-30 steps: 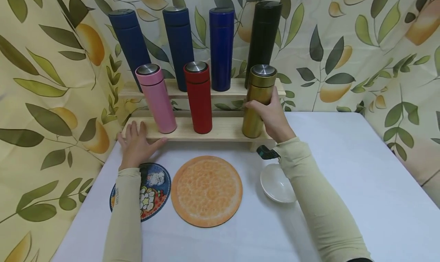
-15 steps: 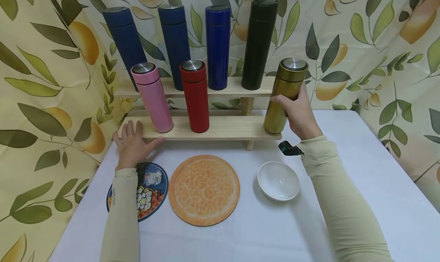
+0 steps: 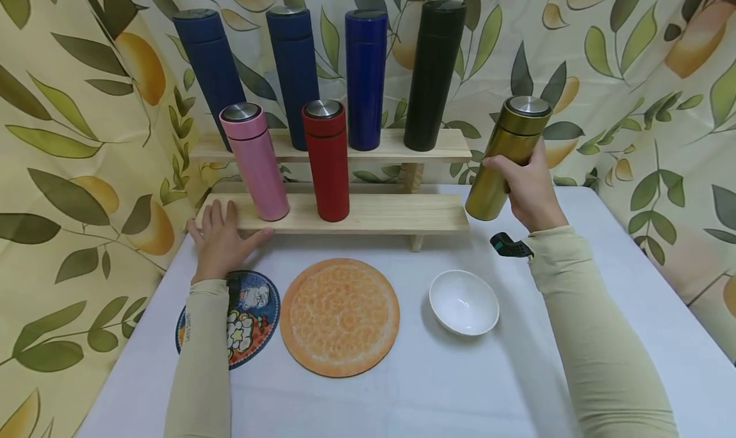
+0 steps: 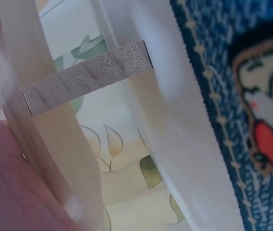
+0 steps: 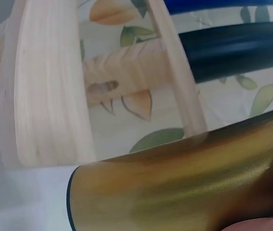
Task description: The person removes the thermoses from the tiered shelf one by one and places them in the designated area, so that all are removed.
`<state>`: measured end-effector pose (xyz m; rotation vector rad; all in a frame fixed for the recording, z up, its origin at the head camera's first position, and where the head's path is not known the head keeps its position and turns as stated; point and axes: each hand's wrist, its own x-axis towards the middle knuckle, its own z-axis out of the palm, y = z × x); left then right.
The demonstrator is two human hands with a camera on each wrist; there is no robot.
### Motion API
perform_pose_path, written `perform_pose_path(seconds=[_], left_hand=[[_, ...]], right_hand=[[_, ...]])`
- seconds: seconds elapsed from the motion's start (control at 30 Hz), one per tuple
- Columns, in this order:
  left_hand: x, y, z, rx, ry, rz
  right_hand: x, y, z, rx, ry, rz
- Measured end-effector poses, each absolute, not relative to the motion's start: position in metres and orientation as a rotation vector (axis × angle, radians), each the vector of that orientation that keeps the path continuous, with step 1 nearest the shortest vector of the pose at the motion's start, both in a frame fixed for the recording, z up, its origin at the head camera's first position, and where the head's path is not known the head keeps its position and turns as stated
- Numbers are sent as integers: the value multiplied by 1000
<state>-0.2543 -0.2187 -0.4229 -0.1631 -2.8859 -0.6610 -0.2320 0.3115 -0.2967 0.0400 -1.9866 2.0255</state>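
My right hand (image 3: 531, 186) grips a gold thermos bottle (image 3: 506, 163) with a steel-topped lid, tilted a little, just past the right end of a two-tier wooden rack (image 3: 402, 213). In the right wrist view the bottle's base (image 5: 73, 202) is beside the end of the rack's lower shelf. My left hand (image 3: 221, 243) rests with fingers spread on the left end of that lower shelf. A pink thermos (image 3: 257, 163) and a red thermos (image 3: 328, 163) stand on the lower shelf. On the upper shelf stand several blue bottles and a black bottle (image 3: 434, 77).
A round orange mat (image 3: 339, 317) lies on the white tablecloth in front of the rack. A blue patterned mat (image 3: 253, 323) is partly hidden under my left forearm. A white bowl (image 3: 464, 302) sits at the right. Leaf-print cloth hangs behind and at the sides.
My right hand has carried the gold thermos rightward along the lower shelf and past its right end. My left hand stays on the shelf's left end.
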Motion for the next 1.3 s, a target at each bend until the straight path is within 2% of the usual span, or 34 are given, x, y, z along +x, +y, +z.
perform_pose_path(seconds=[0.33, 0.73, 1.3], left_hand=[[-255, -217, -425, -166, -2878, -658], [-258, -222, -426, -157, -2890, -635], [-259, -224, -427, -154, -2881, -632]], right_hand=[[-250, 323, -309, -39, -1970, 2031], [-282, 333, -333, -296, -1975, 2131], [-308, 335, -342, -341, -2074, 2088]])
